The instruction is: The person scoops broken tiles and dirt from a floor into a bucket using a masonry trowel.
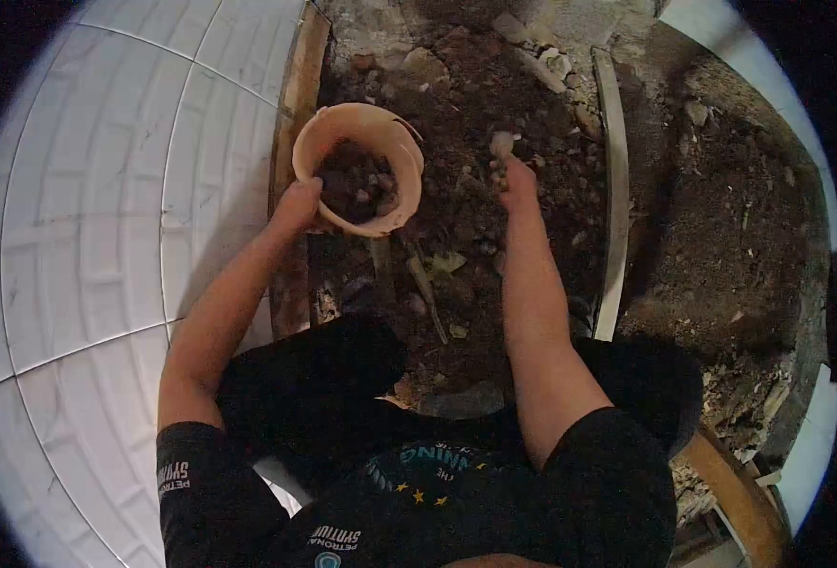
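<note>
Gripping a soil-filled bucket [359, 168], left hand [297, 204]; right hand [513, 177] clutches rubble [502, 144] over dirt floor [721, 218].

Counts, head view:
- Hands: 2. Left hand [300, 201] on bucket rim, right hand [513, 175] far centre over rubble, gripping pale stone.
- Bucket [360, 123]: 1, tan, far left-centre, part full w/ dark soil + few small stones.
- Pale stone [502, 142]: 1, in right hand.
- Wood planks: 2. Left plank [297, 85] along tile edge, right plank [614, 189] pale, running near-to-far.
- Tiled floor [106, 237]: 1 area, white, left.
- Rubble pit [703, 208]: 1; loose stones many, approx count not poss.
- Person: 1, black shirt.
</note>
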Available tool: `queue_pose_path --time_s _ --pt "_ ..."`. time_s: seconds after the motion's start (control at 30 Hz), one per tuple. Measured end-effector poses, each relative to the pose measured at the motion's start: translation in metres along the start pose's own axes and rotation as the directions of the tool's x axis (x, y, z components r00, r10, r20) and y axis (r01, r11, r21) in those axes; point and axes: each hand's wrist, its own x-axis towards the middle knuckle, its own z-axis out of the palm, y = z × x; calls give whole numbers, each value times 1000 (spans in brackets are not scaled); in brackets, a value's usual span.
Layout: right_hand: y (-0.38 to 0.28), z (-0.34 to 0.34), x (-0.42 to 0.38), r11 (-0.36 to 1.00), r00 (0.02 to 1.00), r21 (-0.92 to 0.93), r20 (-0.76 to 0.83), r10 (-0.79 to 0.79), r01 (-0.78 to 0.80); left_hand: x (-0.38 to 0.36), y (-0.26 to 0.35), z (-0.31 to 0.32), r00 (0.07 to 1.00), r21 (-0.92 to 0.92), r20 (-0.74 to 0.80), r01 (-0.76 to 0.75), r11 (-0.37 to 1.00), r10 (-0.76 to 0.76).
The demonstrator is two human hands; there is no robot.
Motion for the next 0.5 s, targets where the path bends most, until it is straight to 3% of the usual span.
queue_pose_path --time_s 0.03,0.1,0.17,0.33,0.43,0.5 --pt "-1 -4 -8 1000 1000 0 0 -6 6 -10 23 -9 994 -83 51 101 991 -97" --pt "-4 -10 -23 998 975 -19 215 -58 63 -20 42 -16 976 -166 109 204 965 -187" --pt "-10 -7 -33 996 979 -36 193 -70 79 -23 45 -15 962 -392 130 273 879 -240" --pt "-34 3 -77 982 960 -90 242 -139 165 -20 41 -8 966 -246 101 257 934 -239" --pt "-43 13 -102 969 909 -58 363 -204 241 -29 53 -15 968 -279 124 246 928 -219" --pt "-53 18 -117 735 810 -433 521 -268 522 -25 45 -13 974 -367 148 216 905 -172"
